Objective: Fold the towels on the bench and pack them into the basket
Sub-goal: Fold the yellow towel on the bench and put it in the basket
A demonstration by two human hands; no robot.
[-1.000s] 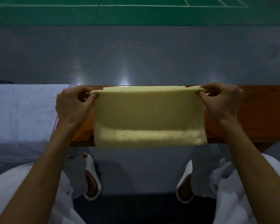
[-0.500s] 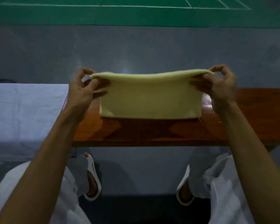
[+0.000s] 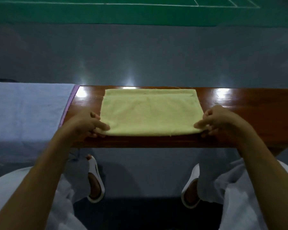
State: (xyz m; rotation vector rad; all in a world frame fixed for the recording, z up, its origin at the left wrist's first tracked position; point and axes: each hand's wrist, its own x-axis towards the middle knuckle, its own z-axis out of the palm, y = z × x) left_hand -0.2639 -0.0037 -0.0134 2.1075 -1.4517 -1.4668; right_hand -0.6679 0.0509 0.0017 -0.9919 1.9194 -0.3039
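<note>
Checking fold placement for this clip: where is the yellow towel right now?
In the head view the yellow towel lies flat on the wooden bench, centre frame, right of the blue towel. The left hand and right hand pinch its near corners.

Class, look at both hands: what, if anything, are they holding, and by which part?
The yellow towel, lying flat on the bench. The left hand pinches its near left corner; the right hand pinches its near right corner.

bare bench [image 3: 249, 113] right, blue cloth [image 3: 27, 110] left
</note>
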